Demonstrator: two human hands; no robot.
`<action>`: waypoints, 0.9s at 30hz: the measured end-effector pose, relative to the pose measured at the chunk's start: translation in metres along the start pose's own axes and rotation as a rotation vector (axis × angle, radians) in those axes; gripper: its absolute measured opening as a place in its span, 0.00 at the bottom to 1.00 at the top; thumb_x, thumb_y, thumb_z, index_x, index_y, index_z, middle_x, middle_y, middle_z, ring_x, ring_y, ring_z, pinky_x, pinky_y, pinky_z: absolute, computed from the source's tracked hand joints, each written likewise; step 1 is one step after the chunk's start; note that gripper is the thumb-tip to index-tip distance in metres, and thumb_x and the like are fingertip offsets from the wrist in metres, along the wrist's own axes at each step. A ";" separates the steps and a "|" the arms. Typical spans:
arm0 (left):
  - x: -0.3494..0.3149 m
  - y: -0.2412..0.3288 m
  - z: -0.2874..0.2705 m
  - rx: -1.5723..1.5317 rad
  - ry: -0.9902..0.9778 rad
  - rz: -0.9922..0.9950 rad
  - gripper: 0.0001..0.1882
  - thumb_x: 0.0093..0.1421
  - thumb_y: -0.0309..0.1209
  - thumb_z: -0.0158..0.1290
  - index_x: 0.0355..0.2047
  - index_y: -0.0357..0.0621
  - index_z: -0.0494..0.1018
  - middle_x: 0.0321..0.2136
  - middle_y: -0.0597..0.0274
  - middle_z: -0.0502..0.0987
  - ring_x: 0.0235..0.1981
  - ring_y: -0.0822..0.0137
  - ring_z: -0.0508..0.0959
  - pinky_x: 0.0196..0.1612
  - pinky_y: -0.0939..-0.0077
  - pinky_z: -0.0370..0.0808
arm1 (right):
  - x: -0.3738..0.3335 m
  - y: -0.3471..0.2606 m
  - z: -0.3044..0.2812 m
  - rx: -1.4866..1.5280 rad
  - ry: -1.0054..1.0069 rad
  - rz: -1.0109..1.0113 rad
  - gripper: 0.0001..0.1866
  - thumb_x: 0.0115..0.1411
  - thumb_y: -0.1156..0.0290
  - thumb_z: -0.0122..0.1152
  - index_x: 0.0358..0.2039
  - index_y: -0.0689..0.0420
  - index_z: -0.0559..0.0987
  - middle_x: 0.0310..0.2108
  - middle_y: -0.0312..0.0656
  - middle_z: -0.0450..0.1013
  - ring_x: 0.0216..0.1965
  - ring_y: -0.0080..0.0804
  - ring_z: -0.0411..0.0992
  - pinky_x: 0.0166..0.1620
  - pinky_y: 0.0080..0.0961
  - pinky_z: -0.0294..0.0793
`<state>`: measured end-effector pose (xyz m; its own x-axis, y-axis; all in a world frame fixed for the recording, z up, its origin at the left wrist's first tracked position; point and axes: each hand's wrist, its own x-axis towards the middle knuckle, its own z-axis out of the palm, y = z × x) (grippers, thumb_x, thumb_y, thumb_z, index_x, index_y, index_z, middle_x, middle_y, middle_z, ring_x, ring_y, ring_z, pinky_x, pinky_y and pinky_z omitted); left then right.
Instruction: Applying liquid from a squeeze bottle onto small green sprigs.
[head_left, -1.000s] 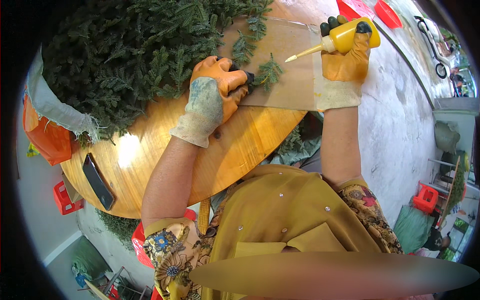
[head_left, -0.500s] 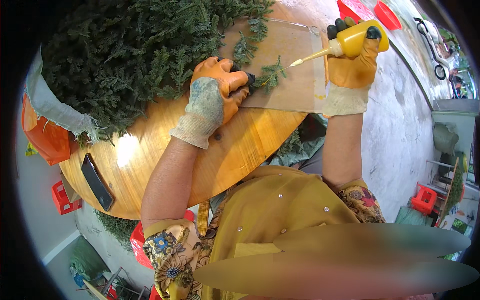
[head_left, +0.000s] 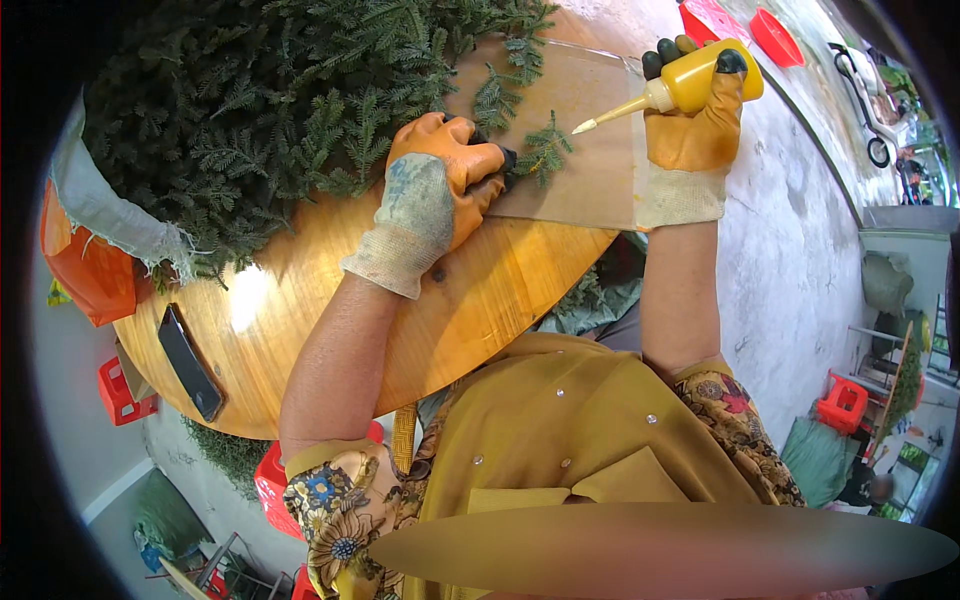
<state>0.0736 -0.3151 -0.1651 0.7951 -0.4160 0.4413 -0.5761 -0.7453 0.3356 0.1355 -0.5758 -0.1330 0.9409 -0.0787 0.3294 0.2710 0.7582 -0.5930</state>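
Observation:
My left hand (head_left: pixel 445 175), in an orange-coated work glove, is closed on the stem end of a small green fir sprig (head_left: pixel 546 150). The sprig's needled tip points right, over a flat brown board (head_left: pixel 600 165). In my right hand (head_left: pixel 698 130), gloved alike with dark fingertips, is a yellow squeeze bottle (head_left: pixel 705 78), tilted so its long nozzle points down and left. The pale nozzle tip is close to the sprig's right side, apart from it by a small gap. Another loose sprig (head_left: pixel 495 98) lies on the board beyond my left hand.
A large heap of fir branches (head_left: pixel 240 110) covers the far left of the round wooden table (head_left: pixel 440 320). A black phone (head_left: pixel 190 362) lies near the left edge, with an orange bag (head_left: pixel 85 262) beyond it. Red stools (head_left: pixel 842 402) stand on the floor.
My right hand has drawn slightly left with the bottle, its nozzle tip still near the sprig. My left hand stays almost in place, holding the sprig.

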 end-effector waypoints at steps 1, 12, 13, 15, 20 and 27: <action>0.000 0.000 0.000 0.000 0.002 0.000 0.08 0.50 0.32 0.66 0.30 0.50 0.80 0.33 0.55 0.75 0.41 0.46 0.74 0.44 0.51 0.72 | 0.008 0.009 -0.005 -0.100 0.155 -0.082 0.31 0.65 0.50 0.66 0.53 0.68 0.74 0.45 0.52 0.77 0.46 0.45 0.77 0.55 0.46 0.79; 0.002 0.002 -0.002 -0.015 -0.017 -0.030 0.07 0.49 0.30 0.67 0.29 0.48 0.80 0.31 0.55 0.75 0.40 0.46 0.74 0.43 0.51 0.72 | 0.017 0.015 -0.007 -0.206 0.324 -0.180 0.32 0.66 0.50 0.66 0.53 0.69 0.74 0.45 0.55 0.76 0.46 0.48 0.76 0.56 0.46 0.79; 0.002 0.003 -0.004 -0.014 -0.015 -0.030 0.07 0.49 0.30 0.67 0.29 0.48 0.80 0.31 0.55 0.75 0.40 0.46 0.74 0.43 0.51 0.72 | 0.017 0.016 -0.006 -0.210 0.329 -0.185 0.32 0.66 0.50 0.66 0.53 0.69 0.74 0.45 0.55 0.76 0.46 0.48 0.76 0.56 0.46 0.79; 0.003 0.005 -0.008 0.049 -0.168 -0.117 0.07 0.55 0.39 0.65 0.33 0.55 0.82 0.40 0.56 0.79 0.51 0.47 0.75 0.57 0.52 0.71 | 0.017 0.017 -0.006 -0.215 0.333 -0.190 0.33 0.65 0.50 0.66 0.53 0.69 0.74 0.45 0.55 0.76 0.46 0.48 0.76 0.56 0.46 0.79; 0.004 0.005 -0.009 0.054 -0.194 -0.125 0.07 0.56 0.39 0.65 0.33 0.55 0.82 0.41 0.56 0.79 0.51 0.47 0.75 0.57 0.52 0.71 | 0.018 0.019 -0.004 -0.209 0.344 -0.178 0.32 0.65 0.50 0.66 0.53 0.68 0.74 0.45 0.54 0.76 0.46 0.47 0.76 0.55 0.45 0.79; 0.005 0.006 -0.008 0.068 -0.191 -0.115 0.08 0.56 0.40 0.65 0.33 0.55 0.82 0.40 0.56 0.79 0.50 0.47 0.75 0.57 0.52 0.71 | 0.020 0.011 -0.013 -0.167 0.347 -0.177 0.32 0.65 0.49 0.67 0.54 0.67 0.74 0.45 0.54 0.77 0.46 0.46 0.76 0.57 0.46 0.79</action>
<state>0.0724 -0.3178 -0.1540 0.8801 -0.4121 0.2359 -0.4705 -0.8242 0.3151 0.1602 -0.5772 -0.1424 0.8815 -0.4336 0.1868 0.4372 0.6004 -0.6696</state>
